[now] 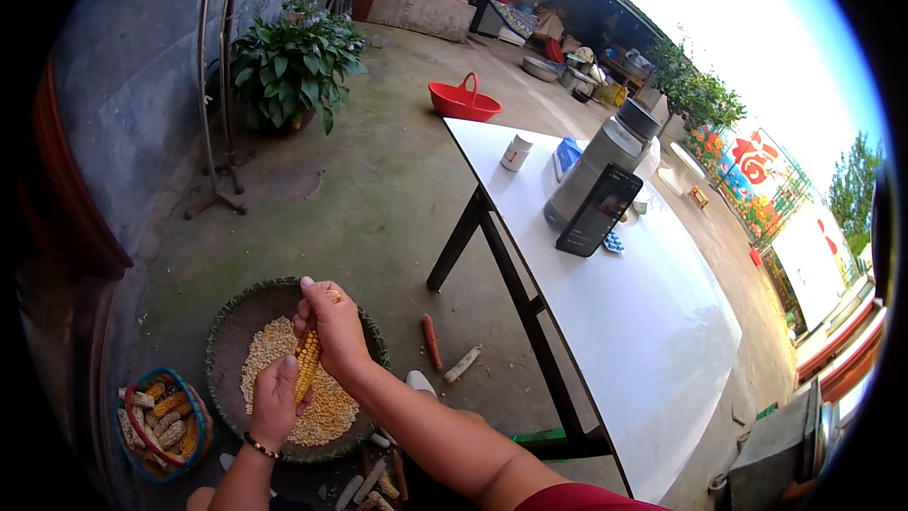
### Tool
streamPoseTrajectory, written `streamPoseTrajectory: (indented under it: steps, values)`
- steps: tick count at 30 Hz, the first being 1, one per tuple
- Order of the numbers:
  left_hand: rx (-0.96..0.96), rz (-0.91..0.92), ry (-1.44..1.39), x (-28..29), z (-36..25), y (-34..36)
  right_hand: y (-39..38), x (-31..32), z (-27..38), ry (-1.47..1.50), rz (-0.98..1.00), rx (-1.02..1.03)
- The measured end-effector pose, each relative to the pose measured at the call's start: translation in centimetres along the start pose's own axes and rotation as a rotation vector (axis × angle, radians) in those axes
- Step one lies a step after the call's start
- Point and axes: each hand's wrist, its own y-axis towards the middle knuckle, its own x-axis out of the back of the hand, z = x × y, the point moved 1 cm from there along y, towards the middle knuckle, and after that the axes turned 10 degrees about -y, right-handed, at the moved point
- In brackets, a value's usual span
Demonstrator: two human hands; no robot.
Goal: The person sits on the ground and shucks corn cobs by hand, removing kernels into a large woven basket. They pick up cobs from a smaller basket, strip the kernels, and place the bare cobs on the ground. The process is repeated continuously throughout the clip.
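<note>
Over a wide round woven basket (227,322), my left hand (273,401) is closed around the lower part of an ear of yellow corn (307,366). The ear is tilted, with its kernels showing between my hands. My right hand (340,333) is closed against the ear's upper part. A pale pinkish end, which looks like a bare corncob (333,295), shows at the top of that fist; the rest is hidden by my fingers. Loose yellow kernels (268,350) cover much of the basket's bottom beneath both hands.
At left stands a small colourful basket (200,412) of cobs. Stripped cobs (463,363) lie on the concrete floor. A white table (653,341) at right bears a bottle (596,161), a leaning phone (601,213) and a small white jar (515,153). Beyond are a red basket (465,104) and potted plant (293,66).
</note>
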Motion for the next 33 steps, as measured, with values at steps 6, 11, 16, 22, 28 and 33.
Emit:
streamPoseTrajectory:
  steps: [6, 11, 16, 22, 28, 33]
  values:
    - [-0.033, -0.148, -0.061, -0.4, 0.7, -0.1, -0.6, -0.8, -1.8, -0.080, 0.050, -0.024]
    - [0.093, -0.223, -0.265, -0.4, 0.7, 0.3, -1.0, -1.3, -1.4, -0.224, 0.115, 0.094]
    - [0.089, -0.178, -0.227, 0.0, 0.5, 0.4, -0.5, -1.1, -0.9, -0.206, 0.053, 0.075]
    - [0.023, -0.094, -0.041, 0.0, 0.6, 0.1, 0.5, 0.1, -0.2, 0.073, -0.011, -0.045]
    - [0.073, -0.013, -0.142, 0.8, 0.4, 0.0, 0.2, -0.1, -0.2, 0.095, 0.072, -0.050]
    - [0.215, -0.075, -0.278, 0.7, 0.8, 0.2, -0.4, -0.7, 0.2, -0.041, 0.143, 0.032]
